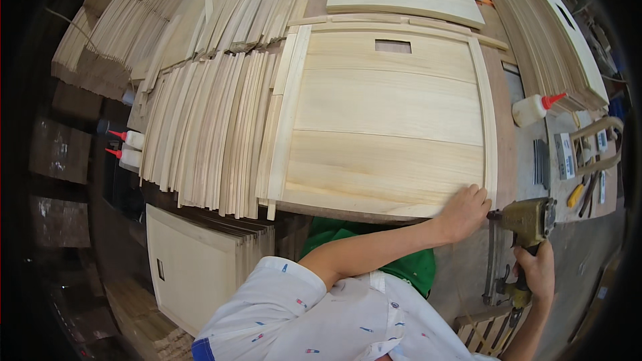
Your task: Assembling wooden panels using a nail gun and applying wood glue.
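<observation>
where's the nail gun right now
In the head view, the nail gun is at the lower right, gripped in the right hand, its nose close to the near right corner of the framed wooden panel.

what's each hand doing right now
Left hand: at the near right corner of the wooden panel; grip cannot be told.
Right hand: closed, holding the nail gun.

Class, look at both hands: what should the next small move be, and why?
Probably slide the left hand slightly away from the nail gun: the right hand holds its nose at the panel's near right corner, where the left hand rests close by.
</observation>
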A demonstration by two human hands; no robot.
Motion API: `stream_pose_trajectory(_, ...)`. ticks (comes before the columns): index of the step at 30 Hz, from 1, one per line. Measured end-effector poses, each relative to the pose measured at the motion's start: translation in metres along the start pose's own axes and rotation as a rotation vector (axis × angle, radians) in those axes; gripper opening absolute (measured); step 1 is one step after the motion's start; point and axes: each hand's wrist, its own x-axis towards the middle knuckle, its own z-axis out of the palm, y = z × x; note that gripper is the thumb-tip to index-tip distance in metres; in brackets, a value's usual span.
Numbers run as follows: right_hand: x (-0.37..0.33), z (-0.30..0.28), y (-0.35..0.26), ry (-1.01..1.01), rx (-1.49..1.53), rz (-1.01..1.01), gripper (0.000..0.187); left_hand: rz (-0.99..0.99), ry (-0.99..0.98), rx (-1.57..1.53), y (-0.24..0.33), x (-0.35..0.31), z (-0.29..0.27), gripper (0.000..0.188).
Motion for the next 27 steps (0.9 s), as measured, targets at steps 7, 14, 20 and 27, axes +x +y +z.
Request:
stream_pose_trajectory(7, 0.001, 0.000, -0.006, -0.048, 0.061, 0.020, 0.015, 0.005, -0.101, 0.065, -0.004, 0.001, -0.013, 0.039)
stream_pose_trajectory(14, 0.001, -0.007, -0.016, -0.024, -0.063, 0.031, 0.012, 0.109, -0.121, 0.058, -0.015, 0.002, -0.016, 0.042)
stream_pose_trajectory(20, 0.032, -0.024, -0.040, -0.015, -0.161, 0.098, 0.018, 0.090, -0.164, 0.092, -0.017, 0.007, -0.033, 0.049)
stream_pose_trajectory(27, 0.129, -0.030, -0.084, 0.039, -0.102, -0.100, 0.026, 0.039, -0.267, 0.069, -0.012, 0.009, -0.044, 0.053)
